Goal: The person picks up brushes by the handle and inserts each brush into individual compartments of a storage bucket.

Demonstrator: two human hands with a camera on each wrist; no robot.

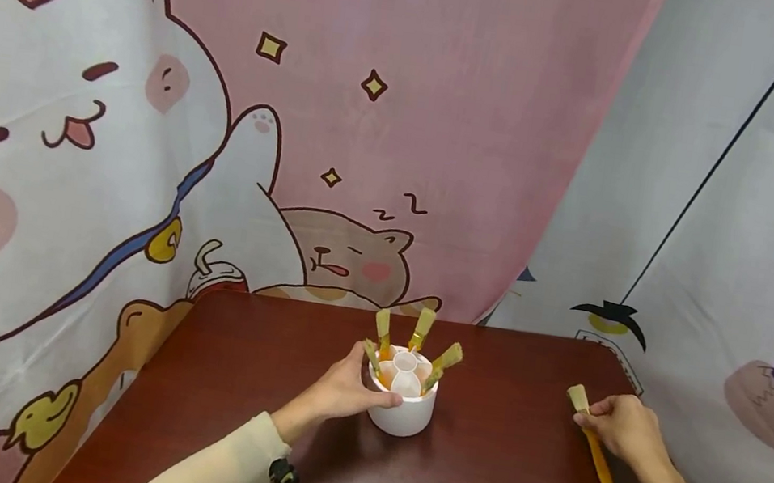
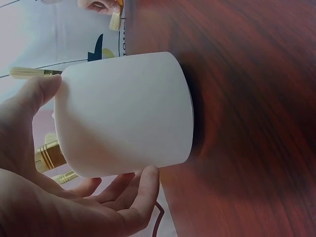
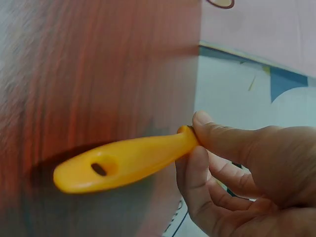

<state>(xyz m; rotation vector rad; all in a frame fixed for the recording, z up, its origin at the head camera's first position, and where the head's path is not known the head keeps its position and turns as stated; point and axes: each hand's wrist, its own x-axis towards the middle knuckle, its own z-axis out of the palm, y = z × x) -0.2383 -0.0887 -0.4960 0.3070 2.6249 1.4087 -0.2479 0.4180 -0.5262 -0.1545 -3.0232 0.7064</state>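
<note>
A round white holder (image 1: 400,419) with several compartments stands on the table. My left hand (image 1: 341,389) grips it from the left, thumb at the front near the rim and fingers around the far side. Several paintbrushes (image 1: 447,357) stand in it, pale bristles up and leaning outward. Off to the right, my right hand (image 1: 628,435) pinches another paintbrush (image 1: 600,465) near the top of its handle, between thumb and fingertips. Its bristles point away from me. In the right wrist view its yellow handle (image 3: 133,160) has a hanging hole and lies close over the table.
The dark red-brown table (image 1: 489,467) has its back edge against a pink cloth (image 1: 476,123) printed with cartoon cats. A pale grey printed cloth (image 1: 725,237) hangs along the right side. Dark bands sit on both wrists.
</note>
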